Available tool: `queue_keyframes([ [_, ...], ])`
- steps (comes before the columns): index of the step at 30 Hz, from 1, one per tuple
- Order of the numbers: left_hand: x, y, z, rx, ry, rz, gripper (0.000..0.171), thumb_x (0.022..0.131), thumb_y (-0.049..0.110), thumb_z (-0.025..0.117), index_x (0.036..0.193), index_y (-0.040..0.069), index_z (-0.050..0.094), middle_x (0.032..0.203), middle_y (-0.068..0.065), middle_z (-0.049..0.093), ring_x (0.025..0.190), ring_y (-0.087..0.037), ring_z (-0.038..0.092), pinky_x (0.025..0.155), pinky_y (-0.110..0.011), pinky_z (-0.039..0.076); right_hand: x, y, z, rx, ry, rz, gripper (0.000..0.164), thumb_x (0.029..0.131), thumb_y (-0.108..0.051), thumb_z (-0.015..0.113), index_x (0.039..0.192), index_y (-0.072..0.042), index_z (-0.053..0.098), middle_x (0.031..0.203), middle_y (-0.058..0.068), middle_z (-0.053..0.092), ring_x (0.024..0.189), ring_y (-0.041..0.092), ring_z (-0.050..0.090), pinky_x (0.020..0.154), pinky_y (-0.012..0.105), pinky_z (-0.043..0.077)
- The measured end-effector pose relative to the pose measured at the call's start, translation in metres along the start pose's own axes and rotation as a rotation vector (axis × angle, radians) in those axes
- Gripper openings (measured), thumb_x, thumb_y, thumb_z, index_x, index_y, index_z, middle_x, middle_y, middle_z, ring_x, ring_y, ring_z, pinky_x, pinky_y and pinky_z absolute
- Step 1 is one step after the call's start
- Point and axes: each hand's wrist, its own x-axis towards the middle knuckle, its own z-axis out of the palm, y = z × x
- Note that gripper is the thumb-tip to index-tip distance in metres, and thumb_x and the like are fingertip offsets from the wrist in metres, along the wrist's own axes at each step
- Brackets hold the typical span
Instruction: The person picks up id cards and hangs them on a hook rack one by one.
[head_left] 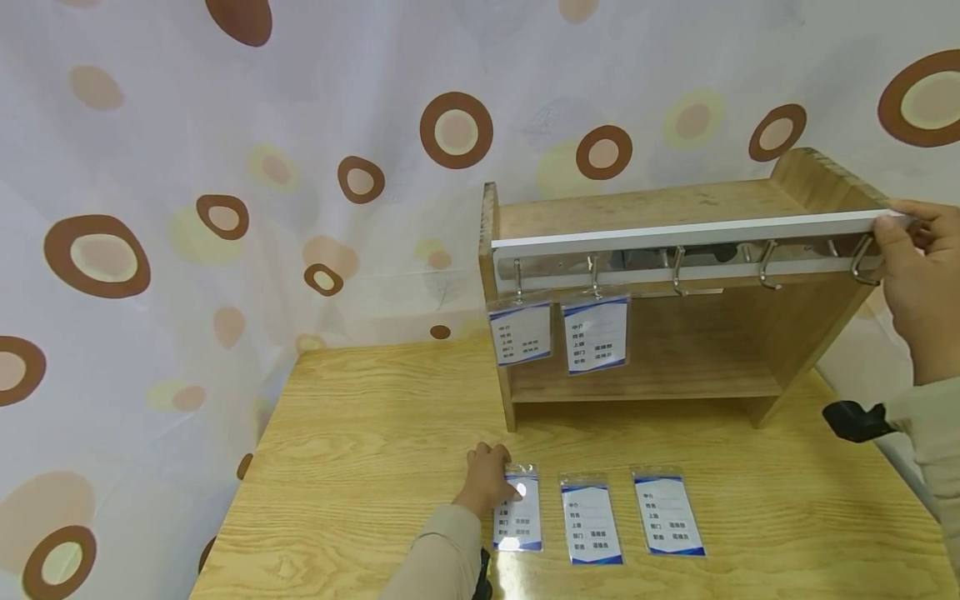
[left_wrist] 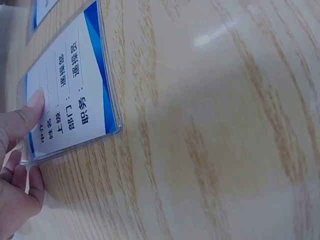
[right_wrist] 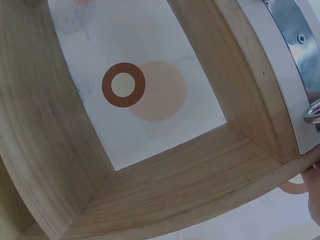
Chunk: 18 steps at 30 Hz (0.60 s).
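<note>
My left hand [head_left: 486, 481] is at the upper left of a clear-sleeved name badge [head_left: 519, 521] on the table. In the left wrist view the thumb [left_wrist: 35, 105] lies on the badge's printed face, with the fingers [left_wrist: 34, 187] curled at its edge, pinching it. Two more badges, a middle one [head_left: 592, 523] and a right one [head_left: 669, 514], lie to its right. My right hand [head_left: 926, 275] grips the right end of the white hook rail [head_left: 697, 233] on a wooden shelf [head_left: 645, 346]. Two badges, one at far left [head_left: 521, 335] and one beside it [head_left: 596, 335], hang from the left hooks.
The shelf stands at the back of the wooden table [head_left: 360, 433], in front of a patterned curtain [head_left: 375, 100]. Three bare metal hooks, including a middle one [head_left: 678, 271], stick out toward me. A black strap end [head_left: 855, 422] hangs by my right sleeve.
</note>
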Motion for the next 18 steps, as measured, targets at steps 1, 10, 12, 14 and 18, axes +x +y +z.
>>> queue_keyframes([
  [1,-0.0004,0.0002,-0.0003,-0.007,0.005,0.003,0.048,0.052,0.013,0.081,0.092,0.005,0.055,0.085,-0.003,0.039,0.082,-0.02,0.033,0.068,-0.031,0.038,0.0,0.0,0.0,0.002,0.001,-0.001,0.026,0.086,-0.006,0.049,0.109,-0.012,0.058,0.09,-0.008,0.047,0.085,0.003,0.039,0.062,0.009,0.034],
  [10,-0.0026,-0.0046,-0.0006,-0.054,0.023,0.013,0.044,0.051,0.016,0.082,0.085,0.006,0.056,0.082,-0.004,0.039,0.081,-0.021,0.035,0.063,-0.03,0.04,0.0008,-0.002,-0.0014,0.008,-0.022,0.057,0.025,0.087,-0.009,0.049,0.11,-0.017,0.056,0.092,-0.008,0.044,0.084,0.002,0.039,0.06,0.007,0.035],
  [12,-0.0017,-0.0057,-0.0017,-0.069,0.018,-0.002,0.042,0.053,0.014,0.081,0.086,0.006,0.056,0.083,-0.004,0.04,0.082,-0.023,0.036,0.065,-0.031,0.04,0.0008,-0.0021,-0.0017,-0.002,-0.023,0.054,0.025,0.087,-0.009,0.048,0.11,-0.017,0.056,0.093,-0.008,0.044,0.085,0.002,0.039,0.061,0.007,0.035],
  [14,-0.0016,-0.0057,-0.004,-0.078,0.027,0.0,0.04,0.055,0.013,0.08,0.087,0.007,0.057,0.083,-0.003,0.041,0.081,-0.022,0.038,0.064,-0.03,0.039,0.0005,-0.0019,-0.002,-0.009,-0.02,0.049,0.025,0.087,-0.009,0.049,0.11,-0.016,0.056,0.092,-0.009,0.044,0.085,0.002,0.038,0.06,0.007,0.034],
  [18,-0.0023,-0.0049,-0.0099,-0.126,0.02,0.03,0.04,0.059,0.007,0.077,0.093,0.005,0.057,0.082,-0.006,0.045,0.075,-0.019,0.043,0.064,-0.029,0.042,0.0004,-0.0012,-0.0023,-0.016,-0.011,0.046,0.026,0.087,-0.009,0.049,0.11,-0.017,0.057,0.091,-0.009,0.045,0.084,0.002,0.038,0.057,0.007,0.034],
])
